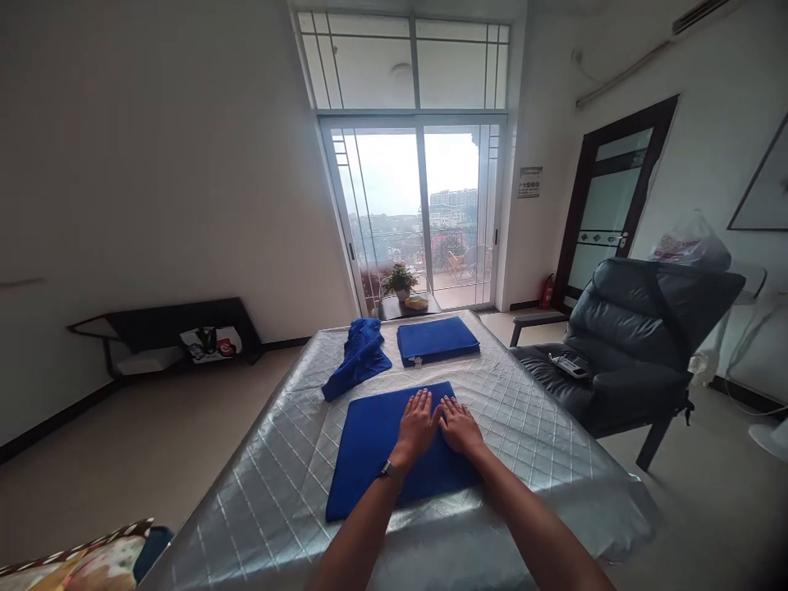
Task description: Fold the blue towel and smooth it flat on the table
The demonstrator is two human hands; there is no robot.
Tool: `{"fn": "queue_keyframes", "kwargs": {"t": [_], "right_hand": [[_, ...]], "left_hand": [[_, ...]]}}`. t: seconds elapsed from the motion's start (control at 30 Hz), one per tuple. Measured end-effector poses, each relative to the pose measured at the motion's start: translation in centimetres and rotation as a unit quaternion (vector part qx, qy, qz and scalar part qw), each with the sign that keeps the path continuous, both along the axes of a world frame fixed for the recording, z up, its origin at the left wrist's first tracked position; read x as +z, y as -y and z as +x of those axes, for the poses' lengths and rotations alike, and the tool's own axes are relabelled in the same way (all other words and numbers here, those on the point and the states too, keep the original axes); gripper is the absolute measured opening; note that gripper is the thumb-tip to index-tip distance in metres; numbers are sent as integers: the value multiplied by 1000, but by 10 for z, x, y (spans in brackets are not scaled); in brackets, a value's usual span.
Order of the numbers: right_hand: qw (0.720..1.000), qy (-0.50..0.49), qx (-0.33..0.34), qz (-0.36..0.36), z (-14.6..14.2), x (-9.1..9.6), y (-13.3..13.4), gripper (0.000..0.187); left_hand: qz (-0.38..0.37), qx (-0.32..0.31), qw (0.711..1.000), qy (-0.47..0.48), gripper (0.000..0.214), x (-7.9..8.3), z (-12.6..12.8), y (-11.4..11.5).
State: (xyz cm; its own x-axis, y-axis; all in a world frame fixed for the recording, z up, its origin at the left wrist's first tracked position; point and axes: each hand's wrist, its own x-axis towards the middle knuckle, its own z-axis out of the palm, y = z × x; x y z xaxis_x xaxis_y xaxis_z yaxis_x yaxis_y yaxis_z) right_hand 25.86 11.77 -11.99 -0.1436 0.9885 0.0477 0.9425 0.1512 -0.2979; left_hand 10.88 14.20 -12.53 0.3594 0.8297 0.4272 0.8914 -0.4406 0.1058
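Note:
A blue folded cloth (363,451) lies flat on the silver quilted table cover (271,460) in front of me. On its upper part rests my left hand (417,425), palm down with the fingers stretched out. Beside it my right hand (460,424) also lies flat on the cloth, and the thumbs nearly meet. Farther back is a neat stack of folded blue cloths (437,338) with a white tag at its front edge. To the left of that stack sits a crumpled blue cloth (357,357).
A dark recliner (634,328) stands close by the table's right side, with a device (570,365) on its seat. Behind the table's far edge is a potted plant (401,279) by the sliding glass door. A low black bench (172,332) is against the left wall.

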Motion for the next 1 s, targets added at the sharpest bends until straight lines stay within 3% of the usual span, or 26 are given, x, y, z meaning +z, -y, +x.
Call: {"fn": "queue_keyframes", "kwargs": {"t": [0.1,0.23,0.37,0.6,0.7,0.8,1.0], "right_hand": [[1000,10,20,7,2,-2,0,61],[1000,17,14,7,3,-2,1,61],[1000,13,-2,-6,1,3,1,63],[1000,26,-6,-12,-1,3,-1,65],[999,34,-4,-9,0,1,-2,66],[999,50,-5,-8,-2,3,-3,67],[995,91,-14,32,-11,11,13,64]], "left_hand": [[-48,-5,999,-9,63,-10,32,11],[-102,30,994,-12,73,-16,27,20],[-138,54,989,-12,78,-12,-13,22],[-159,177,971,-21,80,-17,-127,33],[-154,205,966,-18,84,-21,-161,44],[-154,215,964,-14,85,-20,-171,53],[-143,217,966,0,85,-14,-164,57]]}}
